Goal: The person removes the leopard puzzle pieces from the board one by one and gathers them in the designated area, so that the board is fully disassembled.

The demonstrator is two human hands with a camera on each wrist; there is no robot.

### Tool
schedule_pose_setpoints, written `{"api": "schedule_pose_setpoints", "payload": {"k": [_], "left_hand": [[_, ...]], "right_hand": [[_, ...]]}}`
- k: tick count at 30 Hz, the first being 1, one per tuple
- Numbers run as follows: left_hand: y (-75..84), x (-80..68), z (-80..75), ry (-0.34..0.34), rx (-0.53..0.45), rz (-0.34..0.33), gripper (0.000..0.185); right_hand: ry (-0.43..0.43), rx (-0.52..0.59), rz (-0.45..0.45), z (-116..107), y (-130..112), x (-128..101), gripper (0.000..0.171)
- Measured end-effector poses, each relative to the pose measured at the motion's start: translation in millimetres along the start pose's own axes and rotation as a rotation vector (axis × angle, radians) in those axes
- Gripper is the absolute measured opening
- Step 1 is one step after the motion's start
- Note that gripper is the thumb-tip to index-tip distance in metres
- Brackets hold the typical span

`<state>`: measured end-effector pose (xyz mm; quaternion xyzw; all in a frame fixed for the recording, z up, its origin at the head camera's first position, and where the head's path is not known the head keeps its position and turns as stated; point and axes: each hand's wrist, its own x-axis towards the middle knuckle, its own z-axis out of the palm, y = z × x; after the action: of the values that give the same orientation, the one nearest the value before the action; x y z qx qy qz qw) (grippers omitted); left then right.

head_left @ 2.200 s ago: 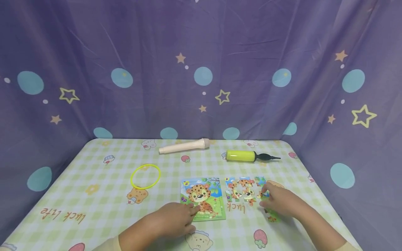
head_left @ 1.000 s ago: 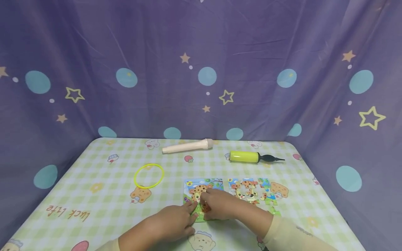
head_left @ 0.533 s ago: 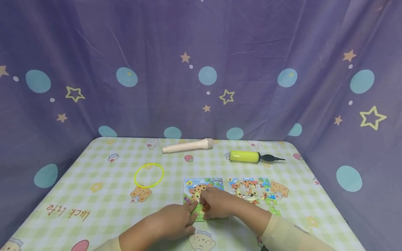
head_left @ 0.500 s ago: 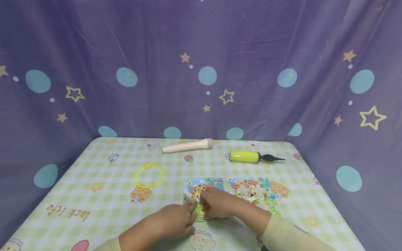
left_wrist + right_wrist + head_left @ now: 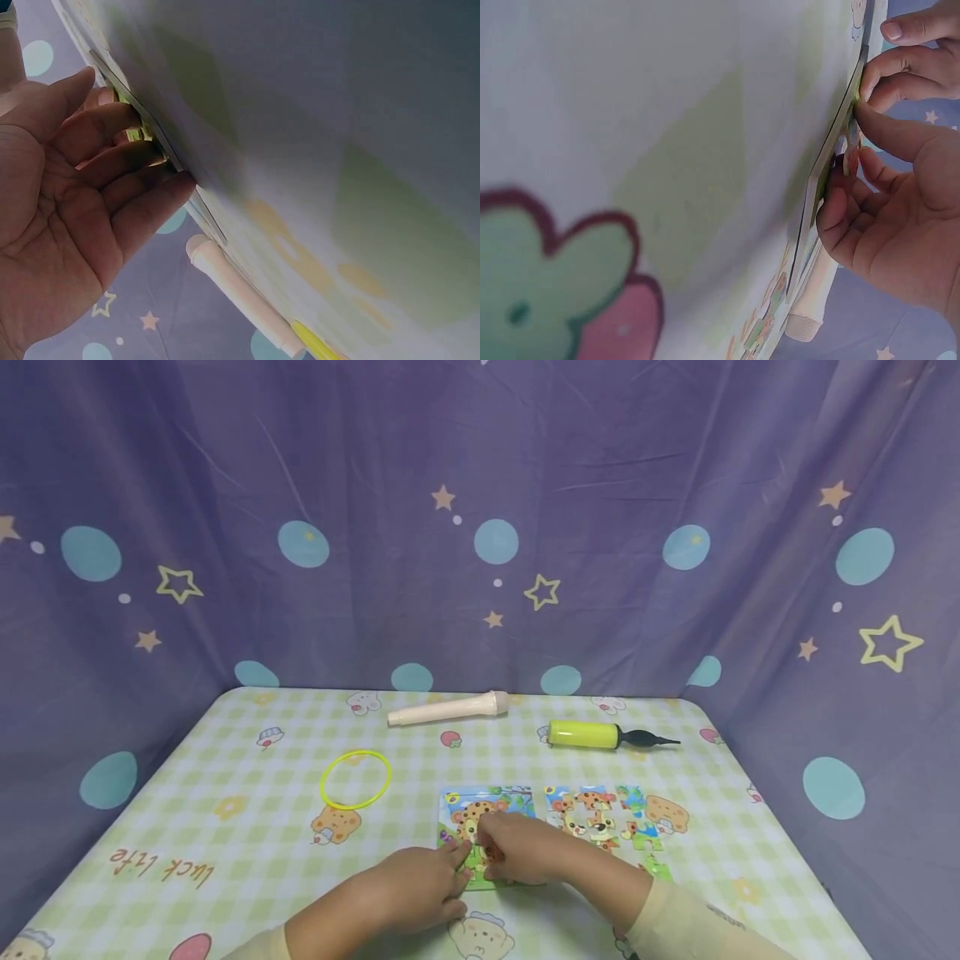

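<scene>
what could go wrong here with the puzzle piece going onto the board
The right hand pinches a small puzzle piece against the puzzle board; pushed in misaligned, it could bend or sit crooked. The left hand only touches the board's near edge with straight fingers, so the board might slide on the smooth tablecloth. The right sleeve lies close to the loose pieces and could scatter them when the arm pulls back.

right hand [image 5: 525, 852] moved from the loose puzzle pieces [image 5: 603, 822] over onto the puzzle board [image 5: 487, 835]
</scene>
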<state>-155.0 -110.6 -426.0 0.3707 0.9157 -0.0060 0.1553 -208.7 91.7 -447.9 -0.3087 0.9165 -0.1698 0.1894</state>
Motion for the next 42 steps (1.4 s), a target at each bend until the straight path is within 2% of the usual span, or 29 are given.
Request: {"api": "schedule_pose_setpoints", "payload": {"k": [6,12,21,26,33,36,42], "left_hand": [[-0.4,-0.8,0.4,-0.019,0.009,0.016,0.052],[-0.9,-2.0,0.8,-0.004,0.03,0.015,0.051],[-2.7,-0.4,2.9,-0.012,0.027,0.021,0.052],[-3.8,-0.2,3.3,-0.016,-0.001,0.02,0.052],[-5.0,-0.1,3.1,-0.031,-0.009,0.013,0.051],[-4.6,0.4,2.3,-0.036,-0.012,0.009,0.052],[-4.3,-0.3,0.9,-0.04,-0.034,0.001,0.052]], "right_hand": [[0.036,0.12,-0.013,-6,8,-2,0.018],[0.137,0.22,-0.055,-32,27,-11,0.015],[0.167,0.278,0.025,-62,68,-45,0.012],[0.136,0.32,0.077,-64,89,-61,0.007],[0.012,0.409,0.109,-52,106,-80,0.009],[-0.014,0.367,0.137,-46,105,-85,0.009],[0.016,0.16,0.244,-37,97,-91,0.014]]}}
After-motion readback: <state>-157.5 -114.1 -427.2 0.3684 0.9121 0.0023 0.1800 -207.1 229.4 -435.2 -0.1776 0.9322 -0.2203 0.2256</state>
